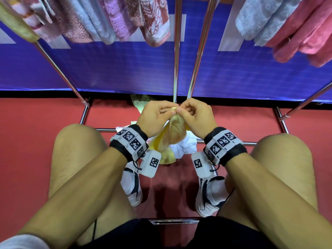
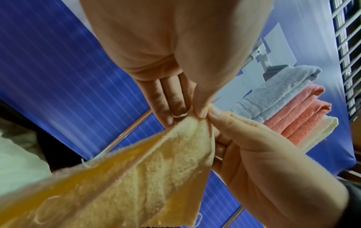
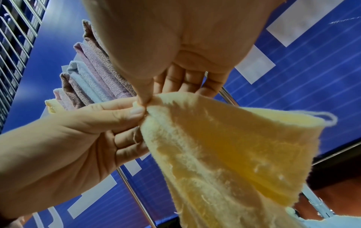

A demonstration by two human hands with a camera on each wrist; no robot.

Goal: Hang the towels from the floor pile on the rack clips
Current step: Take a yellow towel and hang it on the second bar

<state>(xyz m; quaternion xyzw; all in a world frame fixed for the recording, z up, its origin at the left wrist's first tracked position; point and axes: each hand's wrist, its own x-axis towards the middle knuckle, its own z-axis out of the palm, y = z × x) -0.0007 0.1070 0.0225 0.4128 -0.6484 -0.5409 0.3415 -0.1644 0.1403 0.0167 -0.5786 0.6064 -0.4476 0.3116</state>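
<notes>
1. Yellow towel [image 1: 177,130] held up at frame centre in head view, corner pinched between both hands, rest hanging down toward the floor pile [image 1: 181,146].
2. Left hand [image 1: 154,116]: thumb and fingers curled, pinching the towel's top edge; left wrist view confirms thumb tip pressed on the cloth corner.
3. Right hand [image 1: 195,115]: thumb and forefinger pinching the same corner, touching the left hand's fingertips; other fingers loosely curled behind the cloth.
4. Small hanging loop [image 3: 325,118] visible on the towel edge, right side of right wrist view.
5. Floor pile: white and pale yellow-green cloths, lower centre of head view, lying on the red floor [image 1: 36,141] between the rack's base bars, partly hidden by the held towel.
6. Rack [image 1: 177,51]: chrome poles running from centre to top of frame, base bar crossing behind the wrists.
7. Hung towels across the top of head view: pink, lilac, light blue at upper left [image 1: 107,20]; light blue and deep pink at upper right [image 1: 287,24]. Clips not discernible.
8. Blue banner [image 1: 116,69] behind the rack, mid-frame.
9. Tagged wristbands on both wrists; bare knees and white shoes [image 1: 132,186] in lower frame.
</notes>
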